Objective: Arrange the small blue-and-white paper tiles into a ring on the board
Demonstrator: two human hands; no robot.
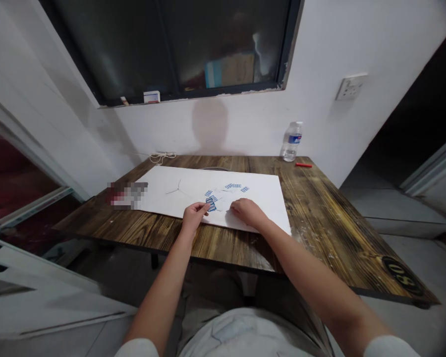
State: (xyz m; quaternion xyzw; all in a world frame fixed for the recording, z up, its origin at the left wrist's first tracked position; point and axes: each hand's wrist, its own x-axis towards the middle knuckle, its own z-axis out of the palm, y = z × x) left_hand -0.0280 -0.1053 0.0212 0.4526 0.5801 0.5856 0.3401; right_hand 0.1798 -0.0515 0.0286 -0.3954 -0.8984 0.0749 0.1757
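Two bare forearms reach forward onto a wooden bench (312,213), and both hands rest on a large white sheet (262,198) lying across it. The left hand (195,216) is palm down with its fingers drawn together, their tips at the near edge of a small stack of blue-striped slips (210,205); whether they pinch a slip cannot be told. The right hand (248,212) lies loosely curled and palm down, holding nothing visible, a little to the right of the stack and beside pale paper scraps (223,201). The stack sits between the hands, closer to the left. More slips lie ahead and to the right, their spread running sideways along the sheet's long axis. Well beyond the hands stand a water bottle (293,141) and a red stick (304,165), while a cord (162,157) lies ahead and to the left.
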